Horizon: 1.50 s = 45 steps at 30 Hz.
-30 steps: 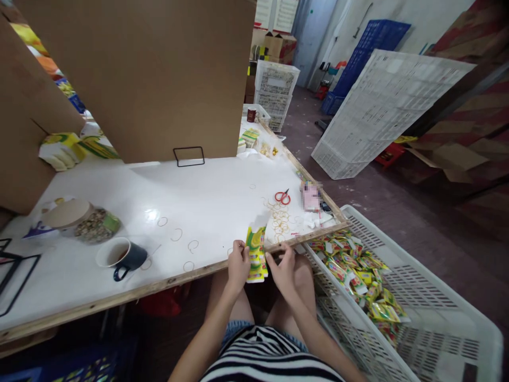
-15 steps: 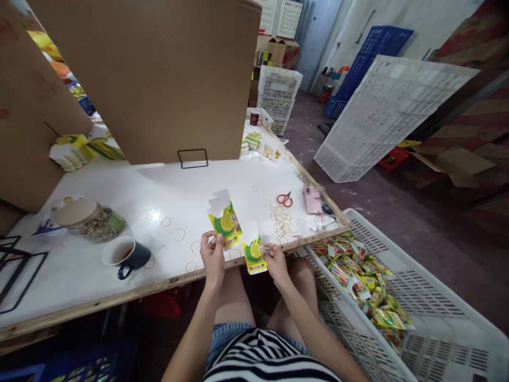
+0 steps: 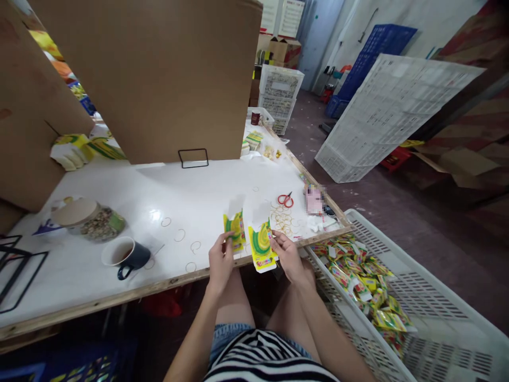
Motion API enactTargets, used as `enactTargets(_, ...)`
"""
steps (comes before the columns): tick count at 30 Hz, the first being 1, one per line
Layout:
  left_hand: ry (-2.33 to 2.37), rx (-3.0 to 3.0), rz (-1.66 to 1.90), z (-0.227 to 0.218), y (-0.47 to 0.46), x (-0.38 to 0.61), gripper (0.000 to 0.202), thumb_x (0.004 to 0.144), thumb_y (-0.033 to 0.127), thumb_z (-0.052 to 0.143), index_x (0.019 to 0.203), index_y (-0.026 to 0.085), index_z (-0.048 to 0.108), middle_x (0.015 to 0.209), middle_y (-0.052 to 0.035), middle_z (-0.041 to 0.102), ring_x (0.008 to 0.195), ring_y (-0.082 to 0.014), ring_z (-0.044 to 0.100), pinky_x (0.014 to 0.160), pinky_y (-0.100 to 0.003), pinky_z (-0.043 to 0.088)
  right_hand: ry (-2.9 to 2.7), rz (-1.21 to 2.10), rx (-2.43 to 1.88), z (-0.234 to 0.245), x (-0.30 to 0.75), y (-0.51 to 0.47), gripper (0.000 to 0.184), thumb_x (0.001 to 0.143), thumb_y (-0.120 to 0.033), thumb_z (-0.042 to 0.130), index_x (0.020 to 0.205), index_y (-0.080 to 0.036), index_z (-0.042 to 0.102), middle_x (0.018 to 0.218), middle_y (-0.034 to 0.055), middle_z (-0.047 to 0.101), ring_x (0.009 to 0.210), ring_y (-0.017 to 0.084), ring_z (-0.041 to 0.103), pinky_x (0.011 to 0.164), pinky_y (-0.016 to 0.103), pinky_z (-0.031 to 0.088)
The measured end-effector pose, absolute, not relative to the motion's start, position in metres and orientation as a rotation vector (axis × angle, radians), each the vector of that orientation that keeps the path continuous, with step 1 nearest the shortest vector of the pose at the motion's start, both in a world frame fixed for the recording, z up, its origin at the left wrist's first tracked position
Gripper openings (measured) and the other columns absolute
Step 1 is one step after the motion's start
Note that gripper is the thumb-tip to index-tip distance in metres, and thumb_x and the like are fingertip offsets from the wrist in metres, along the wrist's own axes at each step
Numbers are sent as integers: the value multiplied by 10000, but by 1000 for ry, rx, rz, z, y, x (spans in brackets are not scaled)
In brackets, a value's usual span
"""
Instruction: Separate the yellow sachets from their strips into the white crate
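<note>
My left hand (image 3: 221, 258) pinches a small yellow-and-green printed carton (image 3: 235, 231) whose pale flap stands up at the top. Just to its right, my right hand (image 3: 288, 255) grips the right edge of a second yellow-and-green carton (image 3: 261, 246), with thumb and fingers closed on it. Both cartons are held up at the table's front edge, side by side with a narrow gap between them. Loose rubber bands (image 3: 281, 218) lie on the white tabletop (image 3: 191, 196) beyond my right hand, close to red-handled scissors (image 3: 285, 200).
On the left stand a dark blue mug (image 3: 133, 257) and a lidded jar (image 3: 101, 223). Tall cardboard (image 3: 159, 79) rises behind the table, with a black wire stand (image 3: 193, 158) at its foot. At the right, a white crate (image 3: 441, 297) holds many filled packets (image 3: 368, 281).
The left carton has shifted right and turned to a narrower angle. The right carton has risen and moved slightly right, now facing me more fully. Both hands keep their hold.
</note>
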<state>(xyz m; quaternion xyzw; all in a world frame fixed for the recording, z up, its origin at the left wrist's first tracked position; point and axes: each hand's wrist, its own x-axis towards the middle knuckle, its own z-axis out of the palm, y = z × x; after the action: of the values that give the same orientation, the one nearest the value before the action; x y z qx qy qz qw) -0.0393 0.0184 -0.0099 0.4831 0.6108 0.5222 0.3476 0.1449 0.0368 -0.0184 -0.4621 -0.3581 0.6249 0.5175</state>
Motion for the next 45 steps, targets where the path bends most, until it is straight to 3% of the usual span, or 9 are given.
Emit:
enactTargets(6,1655,1701,1229,9,33,-33,245,847,368,571,1005,193,638,911,-60,709,715,-159,627,661,-253,477,-1038,1478,-1155,-16,143,28,387,754,-438,715,1047,-199,630,932,60,722,819,215,672,725,324,525)
enactTargets(14,1556,1697,1177,15,43,-37,234,805,329,581,594,228,575,527,12,545,493,-137,454,545,-236,339,-1121,1452,-1190,-12,149,21,302,761,-432,707,939,-195,651,846,41,706,737,179,642,677,283,513)
enactTargets(18,1521,1635,1217,12,42,-44,248,768,325,602,539,236,568,467,10,514,493,-150,460,553,-237,348,-1092,1525,-1168,-7,148,21,292,734,-424,728,907,-199,659,774,21,692,704,175,634,653,280,513)
enactTargets(25,1553,1475,1234,-11,53,-65,161,757,265,551,646,214,657,591,-17,644,531,-156,529,542,-237,373,-1086,1613,-1081,5,159,12,279,668,-415,778,811,-203,667,743,19,672,686,177,623,656,295,513)
enactTargets(28,1546,1450,1139,-28,44,-46,142,705,196,570,587,205,648,525,-2,617,492,-145,496,516,-225,327,-997,1328,-1055,10,162,15,267,646,-412,788,653,-213,611,633,4,611,602,160,570,592,282,484)
enactTargets(31,1437,1449,1031,-41,18,-14,130,649,144,588,536,192,630,487,8,602,470,-138,492,497,-217,311,-900,1077,-1050,16,160,35,260,696,-438,734,759,-231,589,698,-5,612,650,155,557,643,287,474)
enactTargets(35,1412,1382,1017,-45,-10,6,229,749,251,567,539,173,612,495,-3,583,472,-139,482,482,-218,307,-793,826,-1061,19,153,67,295,749,-430,670,899,-229,516,856,12,618,798,156,566,715,271,452)
enactTargets(42,1628,1198,1192,-19,17,-30,267,814,399,561,828,171,699,771,-70,712,670,-195,598,605,-260,418,-824,972,-1096,3,121,62,299,761,-410,684,874,-206,497,766,-6,582,636,109,517,570,219,413)
enactTargets(45,1688,1122,1232,-11,23,-36,333,817,459,553,777,162,699,707,-65,699,628,-189,584,572,-254,404,-828,984,-1099,3,113,57,310,767,-424,677,877,-215,477,779,-8,578,646,114,523,572,226,424)
